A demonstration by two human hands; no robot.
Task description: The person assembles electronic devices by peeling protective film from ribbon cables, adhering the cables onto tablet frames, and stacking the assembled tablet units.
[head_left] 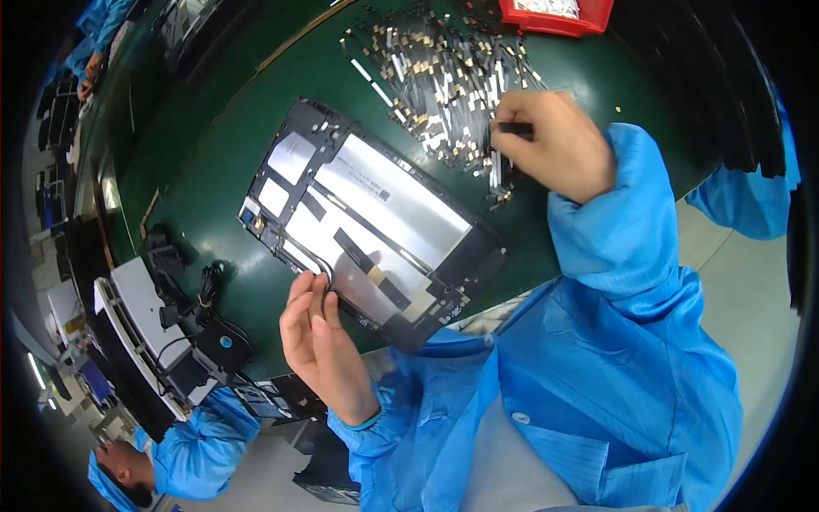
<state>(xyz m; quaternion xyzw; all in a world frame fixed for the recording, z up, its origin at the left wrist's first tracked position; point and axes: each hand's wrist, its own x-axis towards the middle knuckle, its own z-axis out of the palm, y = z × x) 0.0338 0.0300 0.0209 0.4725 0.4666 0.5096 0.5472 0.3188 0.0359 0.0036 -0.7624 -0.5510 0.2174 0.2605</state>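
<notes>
An opened tablet (418, 205) lies tilted on the green table, its silver inside and black frame facing up. At its left edge my left hand (328, 346) is closed, fingertips pinching a thin black cable (327, 263) that loops along the frame. Beyond the tablet, my right hand (563, 145) is closed at the right side of a pile of flex cables (444, 85) in black, silver and gold. A short black stick-like piece (515, 129) shows between its thumb and fingers; its exact kind is hidden by the grip.
A red bin (559, 19) with white pieces stands at the far edge. On the left are a black device with coiled cable (220, 346) and a white-and-grey case (145, 316). One person in blue (192, 452) sits at lower left; another person's hands (89, 75) show at upper left.
</notes>
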